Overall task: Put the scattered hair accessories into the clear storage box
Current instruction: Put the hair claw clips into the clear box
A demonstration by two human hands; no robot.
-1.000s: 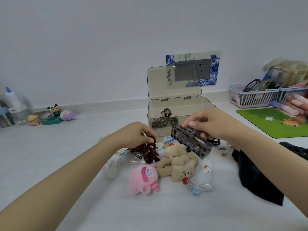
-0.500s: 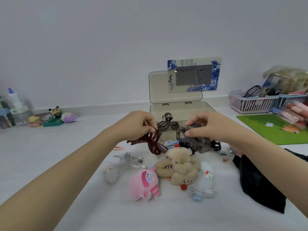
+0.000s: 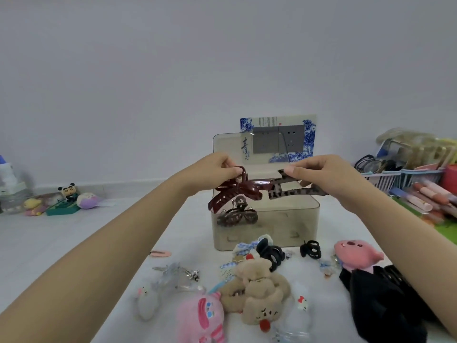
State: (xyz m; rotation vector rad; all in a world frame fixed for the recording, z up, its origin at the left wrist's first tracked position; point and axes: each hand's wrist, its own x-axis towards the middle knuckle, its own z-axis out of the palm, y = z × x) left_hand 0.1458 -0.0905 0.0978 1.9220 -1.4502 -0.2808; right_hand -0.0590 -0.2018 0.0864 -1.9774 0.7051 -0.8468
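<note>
The clear storage box [image 3: 296,226] stands at the centre with its lid [image 3: 227,147] upright; a dark claw clip [image 3: 237,215] lies inside. My left hand [image 3: 215,167] pinches a dark red bow-shaped claw clip [image 3: 237,191] above the box's left side. My right hand [image 3: 329,174] grips a speckled rectangular claw clip [image 3: 294,191] above the box's right side. In front of the box lie black claw clips [image 3: 310,248], a pink snap clip [image 3: 160,253], plush clips [image 3: 257,290] and a pink plush [image 3: 200,315].
A black cloth [image 3: 385,308] lies at the right with a pink plush [image 3: 356,253] beside it. Baskets of glasses [image 3: 380,179] and pens [image 3: 430,194] stand at the far right. Small toys [image 3: 71,196] and a bottle [image 3: 7,179] sit at the far left by the wall.
Both hands rose from the pile of accessories and carried the two claw clips up over the open box. The view tilted so the box sits closer to the centre.
</note>
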